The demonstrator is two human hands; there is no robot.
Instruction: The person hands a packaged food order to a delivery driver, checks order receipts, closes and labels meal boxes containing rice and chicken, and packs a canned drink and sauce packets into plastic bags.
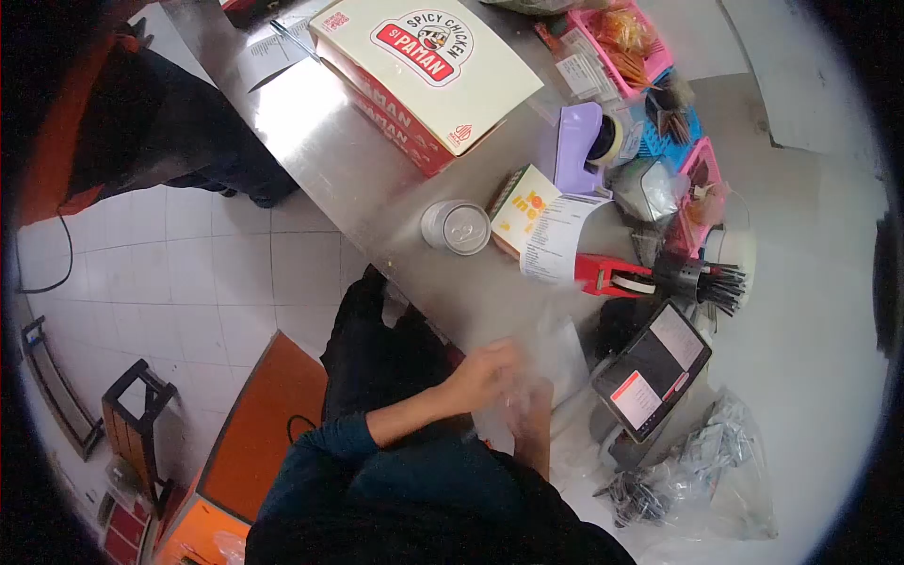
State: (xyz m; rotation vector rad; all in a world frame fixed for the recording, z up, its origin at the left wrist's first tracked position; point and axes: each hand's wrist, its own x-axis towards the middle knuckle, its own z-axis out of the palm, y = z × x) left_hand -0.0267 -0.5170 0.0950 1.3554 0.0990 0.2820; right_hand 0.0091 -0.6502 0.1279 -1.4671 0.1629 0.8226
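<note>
My left hand [487,374] is closed, fingers curled, on a thin clear plastic bag [556,344] in front of my body. Close beside it, my right hand [529,403] also grips the bag, though motion and the film blur its fingers. Beyond the hands, a silver can [456,228] stands on the metal counter [395,207]. To the can's right sits a small printed box [518,209] with a white receipt [554,243] against it. A large Spicy Chicken box [471,85] lies on top of similar red-sided boxes farther back.
A purple tape dispenser [576,155], a red tape dispenser [607,276], pink baskets [586,33] and a holder of black straws [687,278] line the right side. A tablet [653,372] stands near my right hand, above a plastic bag of wrapped items [716,461]. Another person [160,113] stands left.
</note>
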